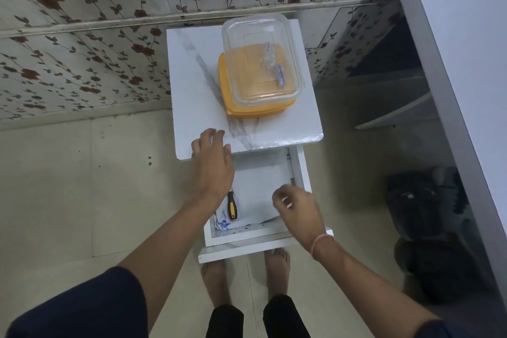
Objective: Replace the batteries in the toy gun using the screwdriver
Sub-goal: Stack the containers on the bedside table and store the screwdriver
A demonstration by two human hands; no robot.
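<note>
Hovering over open drawer (260, 248) containing screwdriver (232, 207).
Resting left hand (212, 164) on tabletop (192, 76) edge, fingers released; right hand (297, 208) loosely curled, grasping nothing.

Tabletop (197, 76) at frame centre bare on its left half, clear box (260, 57) on orange box (229, 109) filling its right half, open drawer (247, 245) below, far end roofed by the tabletop, left hand (212, 164) and right hand (297, 208) over its sides, free gap between, screwdriver (232, 205) at its left.
</note>
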